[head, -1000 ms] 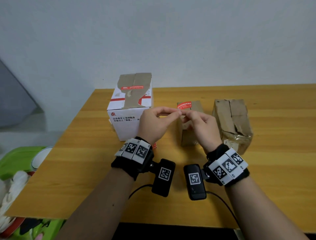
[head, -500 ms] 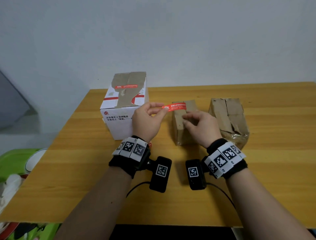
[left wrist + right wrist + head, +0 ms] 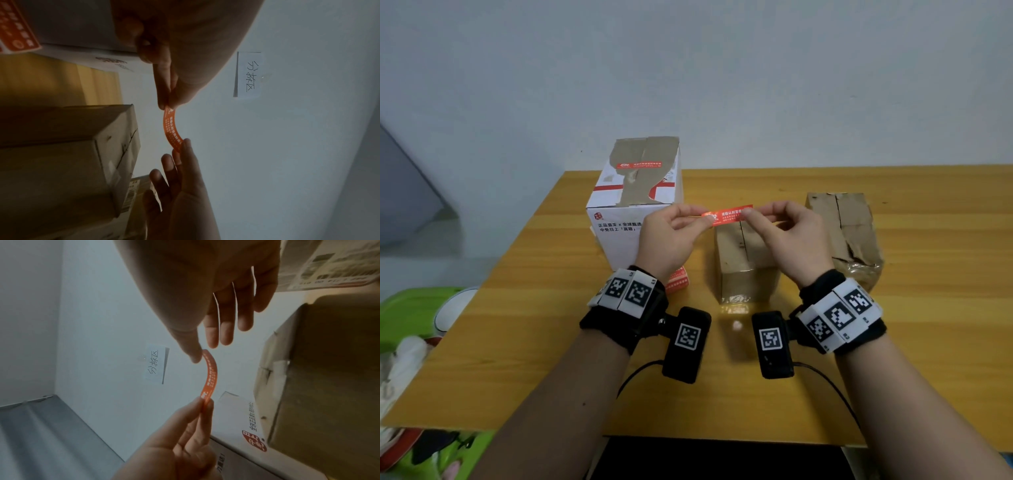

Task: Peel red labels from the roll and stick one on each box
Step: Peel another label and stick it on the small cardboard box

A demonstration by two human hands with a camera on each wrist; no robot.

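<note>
A red label [image 3: 729,214] hangs stretched in the air above the small middle brown box [image 3: 746,270]. My left hand [image 3: 707,220] pinches its left end and my right hand [image 3: 745,214] pinches its right end. In the left wrist view the label [image 3: 172,128] bows between the two hands; the right wrist view shows the label [image 3: 210,374] bowed the same way. The white box [image 3: 633,222] at the left carries a red label [image 3: 640,165] on its top. A larger brown box [image 3: 849,233] stands at the right. The label roll [image 3: 678,280] peeks out below my left wrist.
The boxes stand in a row on a wooden table [image 3: 544,342] against a pale wall. Green items [image 3: 410,308] lie on the floor past the table's left edge. A handwritten paper note [image 3: 249,74] is stuck on the wall.
Half a second ago my left hand alone held the label and my right hand rested on the middle box. My right hand has risen and taken the label's right end.
</note>
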